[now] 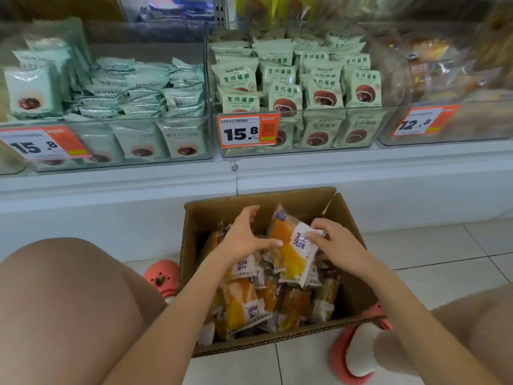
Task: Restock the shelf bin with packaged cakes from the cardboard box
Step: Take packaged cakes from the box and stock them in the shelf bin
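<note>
Orange-and-white plastic-wrapped cake packet (291,251): pinched at its upper right edge by the curled fingers of the right hand (331,241), raised and tilted above the open brown cardboard box (344,215). Left hand (244,236): fingers spread and relaxed, thumb touching the packet's left side, gripping nothing. Risk: an edge pinch on slick film may slip (packet would likely drop among the other cake packets (244,304)). Risk: the clear plastic shelf bins (299,151) above hold green packets; a wrong bin is possible.
</note>
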A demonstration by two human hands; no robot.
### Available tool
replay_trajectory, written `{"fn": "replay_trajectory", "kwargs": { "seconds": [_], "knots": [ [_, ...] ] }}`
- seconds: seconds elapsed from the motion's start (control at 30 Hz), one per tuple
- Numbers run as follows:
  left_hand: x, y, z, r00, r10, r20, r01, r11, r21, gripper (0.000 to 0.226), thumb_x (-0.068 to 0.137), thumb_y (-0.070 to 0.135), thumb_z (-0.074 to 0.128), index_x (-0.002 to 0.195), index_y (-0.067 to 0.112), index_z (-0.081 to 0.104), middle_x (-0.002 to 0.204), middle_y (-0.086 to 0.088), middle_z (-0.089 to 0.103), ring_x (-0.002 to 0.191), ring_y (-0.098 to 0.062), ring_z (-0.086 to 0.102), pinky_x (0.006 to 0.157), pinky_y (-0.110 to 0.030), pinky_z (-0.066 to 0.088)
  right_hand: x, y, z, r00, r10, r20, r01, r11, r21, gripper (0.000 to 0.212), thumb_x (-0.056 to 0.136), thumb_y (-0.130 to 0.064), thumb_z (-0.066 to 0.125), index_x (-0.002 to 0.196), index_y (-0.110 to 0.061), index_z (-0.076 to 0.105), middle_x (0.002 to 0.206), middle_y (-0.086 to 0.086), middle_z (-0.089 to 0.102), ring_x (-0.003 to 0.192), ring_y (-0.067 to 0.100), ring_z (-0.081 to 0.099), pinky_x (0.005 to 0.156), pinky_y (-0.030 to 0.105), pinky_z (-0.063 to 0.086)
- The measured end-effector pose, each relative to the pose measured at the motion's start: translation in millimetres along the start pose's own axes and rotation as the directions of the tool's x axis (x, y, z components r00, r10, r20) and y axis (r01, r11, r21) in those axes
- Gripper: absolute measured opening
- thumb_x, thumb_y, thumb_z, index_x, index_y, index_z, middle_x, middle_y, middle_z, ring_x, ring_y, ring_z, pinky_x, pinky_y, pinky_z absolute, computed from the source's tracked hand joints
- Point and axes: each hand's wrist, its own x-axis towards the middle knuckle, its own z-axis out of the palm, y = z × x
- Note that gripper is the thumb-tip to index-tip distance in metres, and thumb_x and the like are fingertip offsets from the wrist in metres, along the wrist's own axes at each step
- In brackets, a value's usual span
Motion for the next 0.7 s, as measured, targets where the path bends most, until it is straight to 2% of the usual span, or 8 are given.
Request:
{"fn": "replay_trajectory", "kwargs": {
  "seconds": [0.07, 0.13, 0.27, 0.37, 0.47, 0.57, 0.63, 0.7],
  "knots": [
    [-5.2, 21.6, -13.1, 0.994, -0.028, 0.110, 0.051, 0.975, -0.217, 0.092, 0.069, 0.026, 0.083, 0.145, 0.019, 0.030, 0.140, 0.001, 0.046, 0.125, -0.015, 0.047, 0.102, -0.032, 0.042, -12.6, -14.7, -22.7, 0.999, -0.038, 0.017, 0.035, 0.986, 0.165, 0.020, 0.098, -0.021, 0.047, 0.079, -0.014, 0.048, 0.088, 0.005, 0.066, 0.086, 0.015, 0.068, 0.076, 0.039, 0.059],
    [-13.0, 41.4, -23.7, 0.975, 0.014, 0.220, 0.068, 0.930, -0.360, 0.061, 0.076, 0.017, 0.077, 0.130, 0.014, 0.050, 0.118, -0.003, 0.065, 0.104, -0.017, 0.064, 0.094, -0.036, 0.051, -23.7, -31.6, -44.0, 0.998, -0.051, 0.024, 0.041, 0.953, 0.299, 0.013, 0.098, -0.014, 0.046, 0.086, -0.013, 0.050, 0.089, 0.006, 0.066, 0.084, 0.011, 0.067, 0.072, 0.030, 0.060],
    [-27.1, 91.3, -37.6, 0.970, 0.193, 0.147, -0.132, 0.928, -0.348, 0.030, 0.073, 0.019, 0.080, 0.101, 0.019, 0.070, 0.099, -0.004, 0.074, 0.094, -0.021, 0.070, 0.089, -0.038, 0.052, -44.6, -70.3, -93.6, 0.990, -0.141, 0.023, 0.128, 0.947, 0.295, 0.011, 0.094, -0.023, 0.052, 0.105, -0.021, 0.056, 0.090, 0.000, 0.072, 0.084, 0.009, 0.069, 0.065, 0.021, 0.057],
    [-40.0, 148.6, -58.8, 0.939, 0.340, 0.045, -0.312, 0.902, -0.299, 0.027, 0.075, 0.006, 0.077, 0.097, 0.018, 0.068, 0.088, 0.004, 0.074, 0.083, -0.011, 0.071, 0.073, -0.024, 0.054, -52.1, -119.4, -138.8, 0.964, -0.266, 0.029, 0.264, 0.962, 0.068, 0.036, 0.074, -0.045, 0.068, 0.109, -0.043, 0.062, 0.102, -0.023, 0.066, 0.091, -0.010, 0.063, 0.068, 0.012, 0.050],
    [-50.2, 209.8, -82.1, 0.866, 0.499, -0.040, -0.497, 0.849, -0.179, 0.031, 0.071, 0.007, 0.081, 0.099, 0.014, 0.070, 0.088, -0.006, 0.074, 0.079, -0.017, 0.069, 0.072, -0.029, 0.056, -49.4, -180.0, -171.0, 0.920, -0.393, 0.011, 0.382, 0.886, -0.263, 0.036, 0.067, -0.039, 0.080, 0.100, -0.035, 0.064, 0.091, -0.029, 0.062, 0.081, -0.021, 0.055, 0.068, 0.005, 0.041],
    [-57.4, 271.2, -111.0, 0.776, 0.622, -0.106, -0.631, 0.769, -0.106, 0.028, 0.071, 0.013, 0.082, 0.094, 0.023, 0.070, 0.084, 0.003, 0.075, 0.076, -0.010, 0.068, 0.070, -0.024, 0.054, -48.4, -235.3, -212.0, 0.836, -0.545, -0.065, 0.445, 0.742, -0.502, 0.037, 0.071, -0.035, 0.080, 0.103, -0.024, 0.064, 0.077, -0.025, 0.054, 0.071, -0.010, 0.053, 0.062, 0.009, 0.036],
    [-59.0, 311.5, -139.1, 0.717, 0.695, -0.063, -0.697, 0.716, -0.043, 0.017, 0.080, 0.015, 0.074, 0.088, 0.028, 0.067, 0.080, 0.015, 0.072, 0.074, -0.001, 0.065, 0.070, -0.016, 0.049, -54.7, -263.4, -251.5, 0.780, -0.607, -0.153, 0.437, 0.703, -0.561, 0.034, 0.071, -0.038, 0.078, 0.100, -0.025, 0.064, 0.084, -0.017, 0.058, 0.085, 0.002, 0.055, 0.070, 0.019, 0.037],
    [-49.9, 350.7, -173.4, 0.684, 0.720, -0.116, -0.723, 0.690, 0.024, 0.008, 0.088, 0.025, 0.066, 0.093, 0.021, 0.069, 0.097, 0.008, 0.072, 0.085, -0.004, 0.063, 0.079, -0.021, 0.049, -61.7, -283.2, -294.4, 0.701, -0.657, -0.276, 0.414, 0.691, -0.592, 0.031, 0.071, -0.036, 0.078, 0.095, -0.031, 0.059, 0.091, -0.013, 0.057, 0.095, 0.009, 0.053, 0.077, 0.024, 0.037]
  ]
}}
